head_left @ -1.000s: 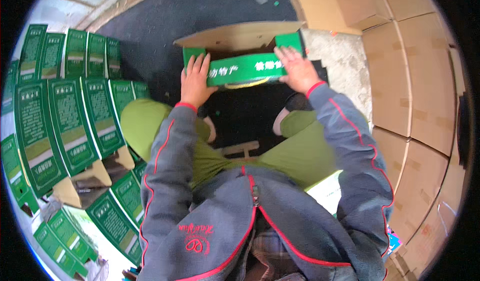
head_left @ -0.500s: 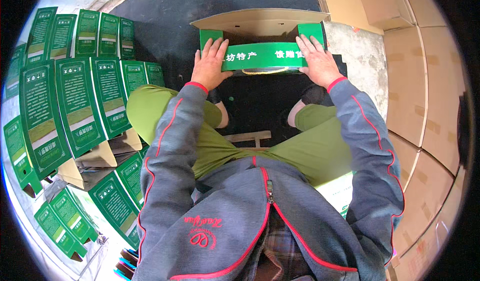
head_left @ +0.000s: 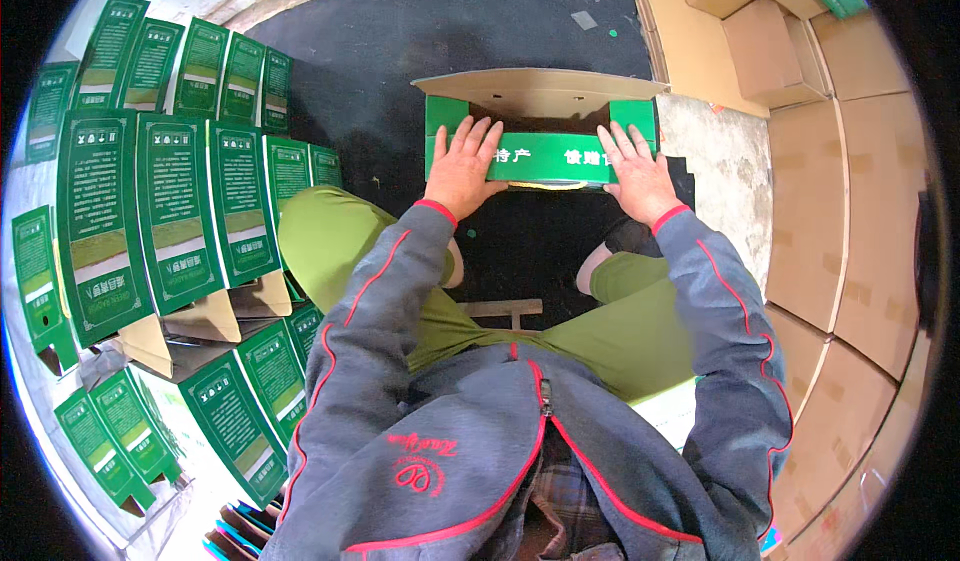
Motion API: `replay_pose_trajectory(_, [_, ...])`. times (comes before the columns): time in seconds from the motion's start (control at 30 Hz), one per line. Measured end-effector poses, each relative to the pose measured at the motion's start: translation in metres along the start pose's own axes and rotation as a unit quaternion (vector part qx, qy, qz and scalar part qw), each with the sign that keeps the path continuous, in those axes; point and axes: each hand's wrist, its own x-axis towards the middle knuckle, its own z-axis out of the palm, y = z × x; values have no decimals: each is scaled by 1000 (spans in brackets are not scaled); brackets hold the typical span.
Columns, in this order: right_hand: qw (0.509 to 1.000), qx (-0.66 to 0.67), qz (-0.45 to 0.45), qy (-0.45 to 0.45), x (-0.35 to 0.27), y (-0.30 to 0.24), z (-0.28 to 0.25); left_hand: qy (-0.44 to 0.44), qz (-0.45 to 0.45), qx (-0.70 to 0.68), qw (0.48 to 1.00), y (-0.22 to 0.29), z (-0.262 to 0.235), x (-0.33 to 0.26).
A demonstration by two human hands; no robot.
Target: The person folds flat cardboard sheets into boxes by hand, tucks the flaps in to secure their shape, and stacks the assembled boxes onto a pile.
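In front of me stands a green cardboard gift box [head_left: 545, 166] with white printing, its brown-lined back flap [head_left: 540, 84] raised and its inside partly in shadow. My left hand [head_left: 463, 168] lies on the left part of the front panel, fingers stretched over its top edge. On the right part rests my right hand [head_left: 639, 171], fingers also spread flat and pointing away from me. Below the panel, between the hands, a pale yellow cord handle [head_left: 545, 186] shows. The box's lower part is hidden.
To my left stand several rows of green printed boxes [head_left: 180, 201], some with brown flaps showing. Large brown cartons [head_left: 800, 201] are stacked along the right. A dark mat [head_left: 470, 21] covers the floor ahead, with a small pale scrap [head_left: 583, 21] on it. My knees flank the box.
The view has tilted, so the box and surroundings sit lower in the picture. My left hand has come slightly nearer the right one along the panel; both stay on the box.
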Motion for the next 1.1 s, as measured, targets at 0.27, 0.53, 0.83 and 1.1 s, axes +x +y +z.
replay_pose_trajectory(0.27, [1000, 10, -6, -16, 5, -10, -6, -18, 6, 26, 999, -10, -7, -3])
replay_pose_trajectory(0.53, [998, 66, -4, -24, 8, -3, -16, -24, 29, -31, 999, -8, -9, -4])
replay_pose_trajectory(0.83, [939, 310, 3, 151, 23, 73, -26, 18, -98, -171, 980, 17, -49, -36])
replay_pose_trajectory(1.1, [820, 499, 67, 273, 21, 131, -31, 327, -89, -296, 893, 15, -207, -55])
